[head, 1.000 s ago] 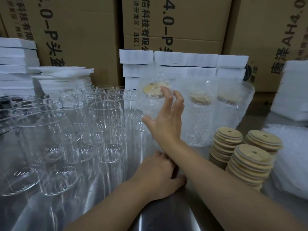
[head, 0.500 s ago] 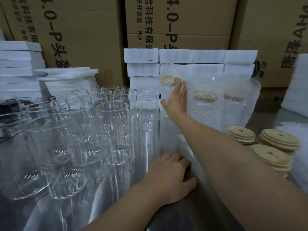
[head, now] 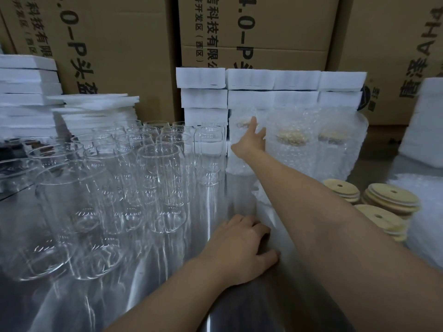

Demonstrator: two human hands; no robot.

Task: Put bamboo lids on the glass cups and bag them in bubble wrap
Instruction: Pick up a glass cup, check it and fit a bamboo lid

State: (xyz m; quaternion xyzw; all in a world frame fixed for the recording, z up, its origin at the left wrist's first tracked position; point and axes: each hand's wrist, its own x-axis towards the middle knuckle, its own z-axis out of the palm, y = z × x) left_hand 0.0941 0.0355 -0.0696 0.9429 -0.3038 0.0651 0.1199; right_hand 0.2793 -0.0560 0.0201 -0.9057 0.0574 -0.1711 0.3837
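Backdrop: printed cardboard boxes (head: 251,32) fill the wall behind, with white foam blocks (head: 201,77) stacked in front of them.
Surface: a shiny steel counter (head: 155,303) that mirrors whatever stands on it.
Bare stock: a crowd of lidless glass cups (head: 165,183) stands upright and packed together on the left half.
Lids: three short stacks of bamboo lids (head: 390,197) sit at the right, and the top ones show a small hole. Loose bubble wrap (head: 426,200) lies just beyond them at the edge.
Finished work: three bagged cups stand in a row at the back, against the foam. The wrapped cup (head: 237,164) at the left end is the one I am dealing with, and its lid shows dimly through the plastic.
Right hand: the right hand (head: 250,141) is stretched far forward with its fingers straight. The fingertips rest against the upper part of that wrapped cup, beside the lid, and it grips nothing.
Left hand: the left hand (head: 239,245) lies palm down on the counter near me, fingers relaxed, holding nothing.
Handling, my judgement: the cup looks like thin glass, light but breakable. The bubble film is soft and likely slides over the glass, so squeezing the loose top would give no hold. I would take it round the middle of the body, where the glass is stiff under the wrap, and keep it upright so the lid stays seated.
Risk: the bare cups stand just beside it, and a nudge could knock them together.
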